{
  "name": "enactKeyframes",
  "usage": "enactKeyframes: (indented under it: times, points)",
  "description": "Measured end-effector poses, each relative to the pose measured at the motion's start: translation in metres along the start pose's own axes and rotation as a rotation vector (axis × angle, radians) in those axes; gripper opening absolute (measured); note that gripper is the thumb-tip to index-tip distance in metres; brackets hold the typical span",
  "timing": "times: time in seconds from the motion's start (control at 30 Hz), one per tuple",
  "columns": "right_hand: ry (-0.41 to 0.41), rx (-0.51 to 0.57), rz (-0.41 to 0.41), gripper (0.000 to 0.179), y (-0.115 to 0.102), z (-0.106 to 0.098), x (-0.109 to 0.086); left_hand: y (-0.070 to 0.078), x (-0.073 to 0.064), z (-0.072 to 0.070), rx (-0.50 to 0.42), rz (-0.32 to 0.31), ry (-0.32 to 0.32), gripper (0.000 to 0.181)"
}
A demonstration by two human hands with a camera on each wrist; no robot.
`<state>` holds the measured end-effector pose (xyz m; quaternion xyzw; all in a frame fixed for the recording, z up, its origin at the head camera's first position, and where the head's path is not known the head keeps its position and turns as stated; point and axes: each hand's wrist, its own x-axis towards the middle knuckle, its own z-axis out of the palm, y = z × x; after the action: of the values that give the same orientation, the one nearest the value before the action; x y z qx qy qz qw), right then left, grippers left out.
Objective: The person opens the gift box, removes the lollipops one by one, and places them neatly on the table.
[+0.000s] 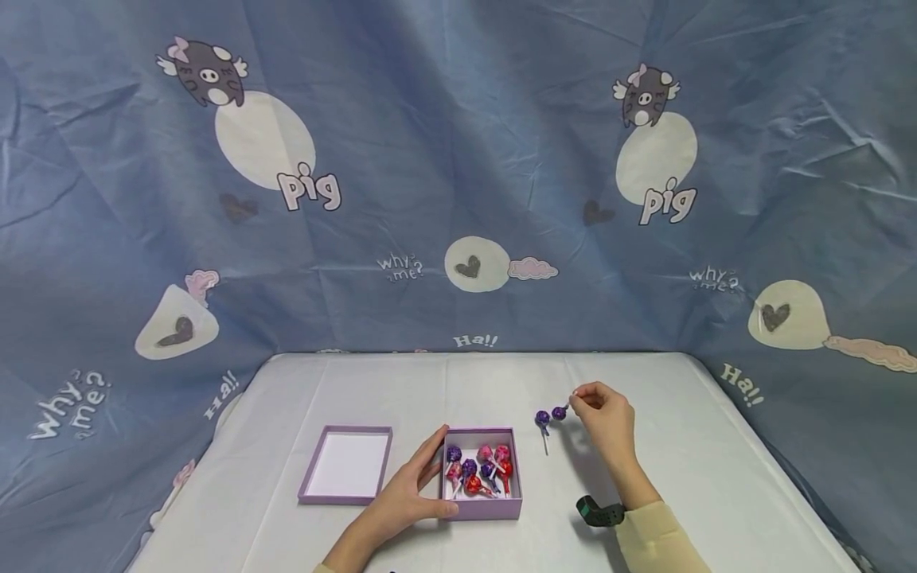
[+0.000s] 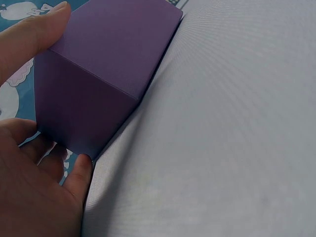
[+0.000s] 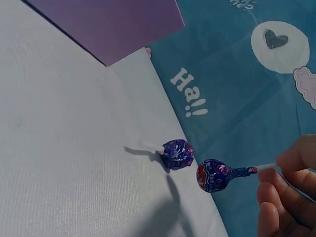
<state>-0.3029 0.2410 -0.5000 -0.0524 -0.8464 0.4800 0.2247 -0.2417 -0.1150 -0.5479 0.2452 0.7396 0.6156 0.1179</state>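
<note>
A purple box (image 1: 481,511) stands on the table with several wrapped lollipops inside, purple, pink and red. My left hand (image 1: 404,493) holds the box at its left side, thumb on the front and fingers along the far left corner; the left wrist view shows the purple box walls (image 2: 98,59) between thumb and fingers. My right hand (image 1: 607,420) pinches the white stick of a purple lollipop (image 3: 213,176), its head raised off the table. A second purple lollipop (image 1: 542,418) lies on the table just left of it, right of the box.
The shallow box lid (image 1: 345,500), white inside with a purple rim, lies left of the box. A black wristband (image 1: 600,512) is at my right wrist. Behind the white table (image 1: 401,390) hangs a blue printed cloth (image 1: 401,215).
</note>
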Motion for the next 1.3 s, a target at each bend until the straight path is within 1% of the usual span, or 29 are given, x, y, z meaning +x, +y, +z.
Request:
enactKeyframes:
  times: [0.3,0.43,0.8,0.83,0.93,1.17,1.3]
  points:
    - [0.032,-0.026,0.005,0.005,0.007,0.001,0.0,-0.001,0.0,0.0,-0.006,0.011,-0.004,0.112]
    - [0.035,-0.025,0.002,0.005,0.009,0.002,0.001,0.0,0.001,0.0,-0.005,-0.001,-0.004,0.111]
    - [0.043,-0.035,0.002,0.006,0.015,0.007,0.001,-0.001,0.0,0.0,-0.002,0.02,-0.007,0.111]
    - [0.042,-0.04,-0.001,0.005,0.015,0.006,0.0,-0.001,0.0,0.0,-0.001,0.026,-0.008,0.111]
    - [0.039,-0.063,-0.004,0.004,0.016,0.005,-0.001,0.0,0.0,0.001,0.001,0.019,-0.008,0.111]
    - [0.041,-0.181,0.034,0.005,0.016,-0.003,-0.001,0.003,0.0,0.001,0.012,-0.007,0.004,0.113]
    - [0.012,-0.207,0.055,0.005,0.013,-0.007,-0.002,0.004,-0.001,0.0,0.015,-0.018,0.009,0.114]
